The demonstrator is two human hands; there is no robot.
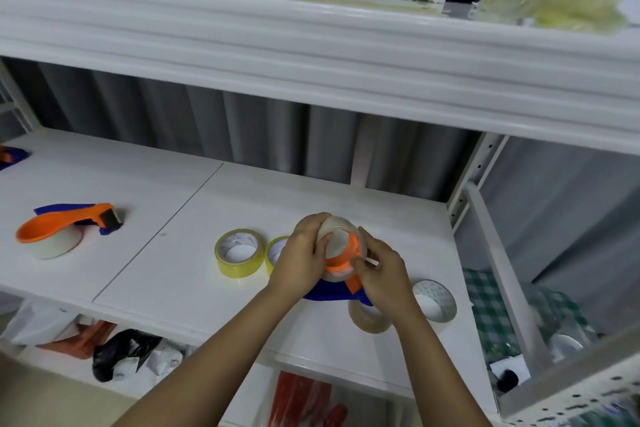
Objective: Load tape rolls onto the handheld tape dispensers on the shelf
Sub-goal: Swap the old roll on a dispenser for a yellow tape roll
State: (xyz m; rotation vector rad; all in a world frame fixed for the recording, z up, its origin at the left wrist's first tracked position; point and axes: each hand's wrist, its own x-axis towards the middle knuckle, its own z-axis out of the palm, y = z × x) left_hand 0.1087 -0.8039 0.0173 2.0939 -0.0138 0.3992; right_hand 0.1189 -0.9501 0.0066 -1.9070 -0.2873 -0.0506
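At the middle of the white shelf [166,263], my left hand [303,255] grips a clear tape roll [341,229] fitted on an orange and blue handheld dispenser [341,262]. My right hand [381,270] pinches the dispenser's orange part and the tape at its right side. A second orange dispenser [65,220] with a white roll in it lies at the left of the shelf. Loose rolls stand around: a yellow roll [239,253], another yellow one [275,250] partly behind my left hand, a brown roll [369,317] and a white-cored roll [434,300].
An upper shelf [311,55] overhangs the work area, holding red packets and clutter. A white upright post [464,191] stands at the right. Bags and red items lie on the lower level beneath. A blue object [12,156] sits at the far left edge.
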